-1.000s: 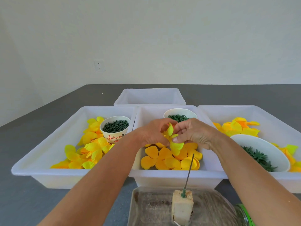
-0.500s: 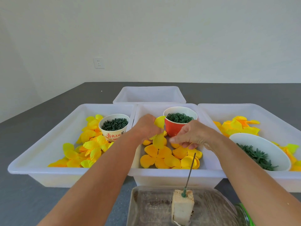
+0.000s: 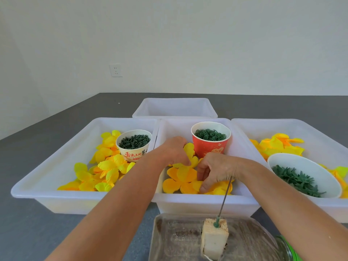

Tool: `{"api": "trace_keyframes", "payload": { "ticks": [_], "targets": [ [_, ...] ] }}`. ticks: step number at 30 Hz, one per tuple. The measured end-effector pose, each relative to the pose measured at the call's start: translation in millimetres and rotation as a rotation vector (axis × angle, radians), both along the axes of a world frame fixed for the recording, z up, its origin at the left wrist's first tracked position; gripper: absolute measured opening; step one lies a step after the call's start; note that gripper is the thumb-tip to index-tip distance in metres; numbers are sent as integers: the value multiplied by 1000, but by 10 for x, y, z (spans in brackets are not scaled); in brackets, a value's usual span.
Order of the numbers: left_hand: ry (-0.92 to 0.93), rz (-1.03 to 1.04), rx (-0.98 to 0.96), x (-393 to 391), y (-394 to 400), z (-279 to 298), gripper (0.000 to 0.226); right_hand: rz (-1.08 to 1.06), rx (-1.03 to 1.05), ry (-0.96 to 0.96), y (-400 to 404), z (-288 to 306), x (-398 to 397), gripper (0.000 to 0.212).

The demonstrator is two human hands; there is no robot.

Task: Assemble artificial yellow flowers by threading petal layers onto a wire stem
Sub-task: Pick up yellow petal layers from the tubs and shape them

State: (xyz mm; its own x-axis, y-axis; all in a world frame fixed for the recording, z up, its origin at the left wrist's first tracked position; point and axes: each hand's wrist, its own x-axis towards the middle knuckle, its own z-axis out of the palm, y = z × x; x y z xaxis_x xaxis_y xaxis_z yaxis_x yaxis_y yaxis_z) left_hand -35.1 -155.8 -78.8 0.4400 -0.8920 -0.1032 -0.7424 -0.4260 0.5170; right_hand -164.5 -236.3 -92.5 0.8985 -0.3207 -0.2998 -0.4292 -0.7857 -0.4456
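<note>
Nearest, wire stem (image 3: 224, 200) is standing bare in foam block (image 3: 214, 238). Beyond it, in the middle bin (image 3: 203, 204), right hand (image 3: 216, 172) is pinching at orange-yellow petal layers (image 3: 180, 179); left hand (image 3: 175, 151) is gripping another petal. Advice: be separating one single layer, finding its centre hole before lifting toward the stem tip.

Plain white wall (image 3: 207, 44) ahead of me, one socket (image 3: 115, 70) low on it at left. Dark grey table (image 3: 37, 147) meets it. Soft, even light.
</note>
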Motion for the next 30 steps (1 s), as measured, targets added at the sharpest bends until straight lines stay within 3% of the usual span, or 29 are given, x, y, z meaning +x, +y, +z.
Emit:
{"api": "trace_keyframes", "payload": {
  "ticks": [4,8,11,16,21,26,30],
  "targets": [
    [-18,-12,-83,16,7,-11,54,0,-42,-15,0,56,-17,32],
    [-57,-15,-302,42,9,18,42,-138,115,-202,-43,90,-53,12],
    [-55,-41,-333,39,8,14,37,-124,44,-129,-51,51,-48,15],
    [-131,-42,-295,68,-7,-20,31,-109,-42,24,-9,8,-5,42],
    [-161,9,-326,85,-8,-1,25,-149,-65,91,12,-24,15,30],
    [-109,92,-413,97,-10,17,22,-353,-48,-134,-28,126,-60,22],
    [141,20,-404,25,5,38,19,-528,-63,-449,-117,208,-132,9]
  ]
}}
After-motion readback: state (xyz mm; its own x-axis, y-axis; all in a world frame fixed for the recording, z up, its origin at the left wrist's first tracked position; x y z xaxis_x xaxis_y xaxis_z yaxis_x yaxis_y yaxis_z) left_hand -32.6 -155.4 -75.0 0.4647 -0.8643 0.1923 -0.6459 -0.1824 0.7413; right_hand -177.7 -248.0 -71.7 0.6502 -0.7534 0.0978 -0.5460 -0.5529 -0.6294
